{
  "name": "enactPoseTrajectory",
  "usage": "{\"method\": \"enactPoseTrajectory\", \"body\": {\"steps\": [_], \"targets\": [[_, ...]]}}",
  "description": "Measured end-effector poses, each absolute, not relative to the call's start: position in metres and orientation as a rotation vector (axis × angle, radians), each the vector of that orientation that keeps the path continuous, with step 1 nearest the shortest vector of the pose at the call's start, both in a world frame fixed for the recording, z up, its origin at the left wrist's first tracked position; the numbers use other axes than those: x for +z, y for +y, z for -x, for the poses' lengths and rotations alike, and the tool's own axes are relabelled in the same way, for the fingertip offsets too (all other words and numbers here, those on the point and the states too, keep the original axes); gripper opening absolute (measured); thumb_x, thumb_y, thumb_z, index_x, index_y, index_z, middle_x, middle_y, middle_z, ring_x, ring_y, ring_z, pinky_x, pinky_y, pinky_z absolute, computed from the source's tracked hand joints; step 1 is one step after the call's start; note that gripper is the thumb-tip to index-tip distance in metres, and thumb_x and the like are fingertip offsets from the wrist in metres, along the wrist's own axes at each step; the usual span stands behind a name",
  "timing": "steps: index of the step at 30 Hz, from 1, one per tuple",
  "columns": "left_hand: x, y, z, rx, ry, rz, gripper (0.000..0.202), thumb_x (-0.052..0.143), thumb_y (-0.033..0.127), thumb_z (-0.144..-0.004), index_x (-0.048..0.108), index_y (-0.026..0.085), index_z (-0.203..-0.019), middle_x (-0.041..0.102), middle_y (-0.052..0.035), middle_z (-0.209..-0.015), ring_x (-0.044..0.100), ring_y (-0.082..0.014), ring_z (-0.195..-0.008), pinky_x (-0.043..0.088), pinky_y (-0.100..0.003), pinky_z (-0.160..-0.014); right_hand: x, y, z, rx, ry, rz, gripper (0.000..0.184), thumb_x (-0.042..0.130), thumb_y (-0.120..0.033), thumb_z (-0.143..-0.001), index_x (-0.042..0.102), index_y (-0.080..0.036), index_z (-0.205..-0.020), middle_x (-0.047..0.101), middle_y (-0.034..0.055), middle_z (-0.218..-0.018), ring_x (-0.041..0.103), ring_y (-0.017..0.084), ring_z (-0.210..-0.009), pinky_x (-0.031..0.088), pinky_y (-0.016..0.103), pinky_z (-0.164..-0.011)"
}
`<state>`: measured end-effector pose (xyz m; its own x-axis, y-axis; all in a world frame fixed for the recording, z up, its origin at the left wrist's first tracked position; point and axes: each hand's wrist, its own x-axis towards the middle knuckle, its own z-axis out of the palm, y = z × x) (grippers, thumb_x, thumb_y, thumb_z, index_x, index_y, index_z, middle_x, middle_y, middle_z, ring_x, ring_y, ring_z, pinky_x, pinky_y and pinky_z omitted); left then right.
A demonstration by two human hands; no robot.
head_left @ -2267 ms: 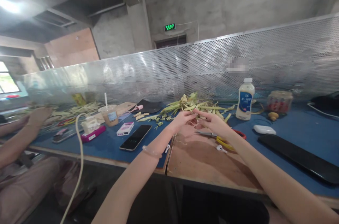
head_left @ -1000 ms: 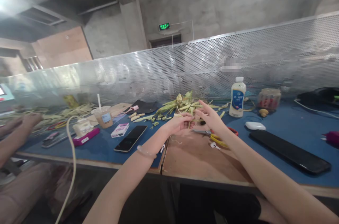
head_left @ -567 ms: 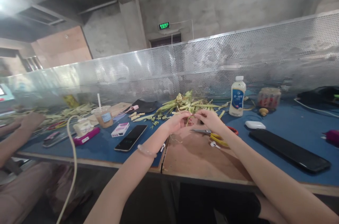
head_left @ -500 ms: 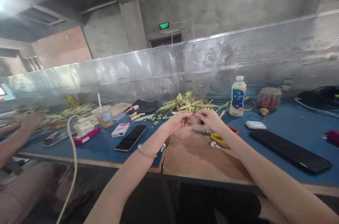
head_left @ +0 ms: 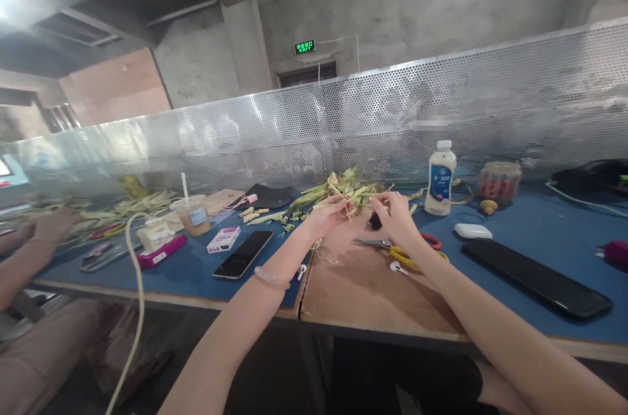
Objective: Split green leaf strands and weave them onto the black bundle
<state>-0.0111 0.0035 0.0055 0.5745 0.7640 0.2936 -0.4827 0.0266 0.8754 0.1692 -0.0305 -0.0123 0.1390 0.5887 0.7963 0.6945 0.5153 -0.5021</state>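
Note:
My left hand (head_left: 328, 218) is closed in a pinch on a pale green plant strip (head_left: 348, 209), above the brown board. To its right, my right hand (head_left: 396, 215) is raised with thumb and fingers pressed together; whatever lies between the fingertips is too small to make out. Right behind both hands lies a heap of dry green leaves and stalks (head_left: 338, 184). Scissors with yellow and red handles (head_left: 409, 259) rest on the board below my right hand, partly covered by the forearm. A small black object (head_left: 375, 221) sits between the hands.
A phone (head_left: 244, 255), a small pink-white box (head_left: 224, 239) and a drink cup (head_left: 195, 215) stand left. On the right are a bottle (head_left: 440, 182), a lidded jar (head_left: 499, 182) and a long black case (head_left: 537, 277). A co-worker's hand (head_left: 55, 225) works far left.
My hands have moved apart: the left slightly left, the right to the right and a little up. The small black object between them now shows more.

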Motion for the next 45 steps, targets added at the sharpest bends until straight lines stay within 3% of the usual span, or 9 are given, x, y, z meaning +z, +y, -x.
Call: {"method": "enactPoseTrajectory", "body": {"steps": [4, 12, 16, 23, 26, 30, 36, 40, 45], "targets": [[0.005, 0.006, 0.011, 1.013, 0.299, -1.214, 0.022, 0.070, 0.019, -0.065, 0.061, 0.012, -0.084, 0.062, -0.0036, -0.075, 0.059, -0.0124, -0.072, 0.044, -0.027, -0.071, -0.015, -0.038, -0.151, -0.068, -1.794, 1.128, 0.031, 0.044, -0.044, -0.082, 0.055, -0.019, -0.066, 0.057, 0.0057, -0.065, 0.048, 0.021, -0.071, 0.037, 0.032, -0.068], [-0.002, 0.007, 0.005, 0.980, 0.300, -1.260, 0.026, 0.071, 0.028, -0.064, 0.060, 0.013, -0.082, 0.059, -0.0009, -0.070, 0.052, -0.0084, -0.056, 0.040, -0.023, -0.057, -0.012, -0.048, -0.135, 0.327, -1.878, 1.034, 0.027, 0.043, -0.033, -0.081, 0.059, -0.016, -0.068, 0.060, 0.0032, -0.069, 0.050, 0.015, -0.066, 0.037, 0.026, -0.062], [-0.005, 0.009, 0.002, 0.952, 0.275, -1.219, 0.026, 0.071, 0.030, -0.064, 0.059, 0.013, -0.080, 0.057, 0.0012, -0.065, 0.048, -0.0073, -0.049, 0.037, -0.023, -0.051, -0.009, -0.051, -0.135, 0.369, -1.867, 1.033, 0.026, 0.043, -0.031, -0.080, 0.058, -0.016, -0.065, 0.058, 0.0015, -0.066, 0.049, 0.014, -0.062, 0.036, 0.025, -0.060], [-0.006, 0.006, 0.000, 0.951, 0.355, -1.140, 0.026, 0.072, 0.032, -0.063, 0.057, 0.011, -0.067, 0.055, 0.0007, -0.060, 0.048, -0.0085, -0.050, 0.037, -0.024, -0.051, -0.007, -0.055, -0.133, 0.388, -1.880, 1.011, 0.025, 0.045, -0.031, -0.080, 0.057, -0.016, -0.064, 0.058, 0.0015, -0.065, 0.050, 0.015, -0.066, 0.037, 0.026, -0.063], [-0.002, 0.005, 0.000, 0.950, 0.336, -1.154, 0.026, 0.072, 0.031, -0.063, 0.060, 0.011, -0.073, 0.056, 0.0001, -0.062, 0.049, -0.0087, -0.051, 0.038, -0.023, -0.052, -0.007, -0.056, -0.135, 0.380, -1.890, 1.031, 0.027, 0.044, -0.034, -0.081, 0.058, -0.017, -0.065, 0.057, 0.0012, -0.065, 0.049, 0.014, -0.062, 0.037, 0.025, -0.059], [0.008, 0.009, 0.005, 0.965, 0.264, -1.192, 0.033, 0.067, 0.032, -0.070, 0.062, 0.014, -0.096, 0.060, -0.0034, -0.074, 0.055, -0.0124, -0.065, 0.042, -0.026, -0.060, -0.008, -0.053, -0.139, 0.227, -1.857, 1.096, 0.031, 0.040, -0.039, -0.084, 0.057, -0.018, -0.068, 0.053, 0.0006, -0.060, 0.046, 0.015, -0.057, 0.036, 0.026, -0.055], [0.012, 0.022, 0.020, 1.007, 0.326, -1.274, 0.034, 0.062, 0.034, -0.074, 0.062, 0.015, -0.102, 0.060, -0.0035, -0.071, 0.056, -0.0134, -0.068, 0.043, -0.028, -0.069, 0.002, -0.041, -0.138, -0.478, -1.687, 1.058, 0.022, 0.051, -0.035, -0.080, 0.059, -0.020, -0.093, 0.055, 0.0078, -0.087, 0.046, 0.022, -0.084, 0.036, 0.037, -0.080], [0.007, 0.026, 0.021, 1.010, 0.341, -1.387, 0.032, 0.060, 0.037, -0.075, 0.064, 0.013, -0.096, 0.063, -0.0064, -0.084, 0.056, -0.0136, -0.073, 0.043, -0.027, -0.072, 0.007, -0.023, -0.129, -0.526, -1.797, 1.086, 0.025, 0.054, -0.037, -0.079, 0.061, -0.027, -0.101, 0.059, 0.0058, -0.090, 0.045, 0.023, -0.087, 0.034, 0.038, -0.082], [0.001, 0.031, 0.020, 0.964, 0.431, -1.500, 0.035, 0.056, 0.043, -0.075, 0.065, 0.012, -0.089, 0.063, -0.0074, -0.081, 0.056, -0.0145, -0.075, 0.043, -0.026, -0.072, -0.002, -0.010, -0.123, -0.416, -1.839, 1.076, 0.018, 0.052, -0.029, -0.081, 0.061, -0.023, -0.095, 0.062, 0.0063, -0.090, 0.048, 0.022, -0.087, 0.037, 0.037, -0.079]]}}
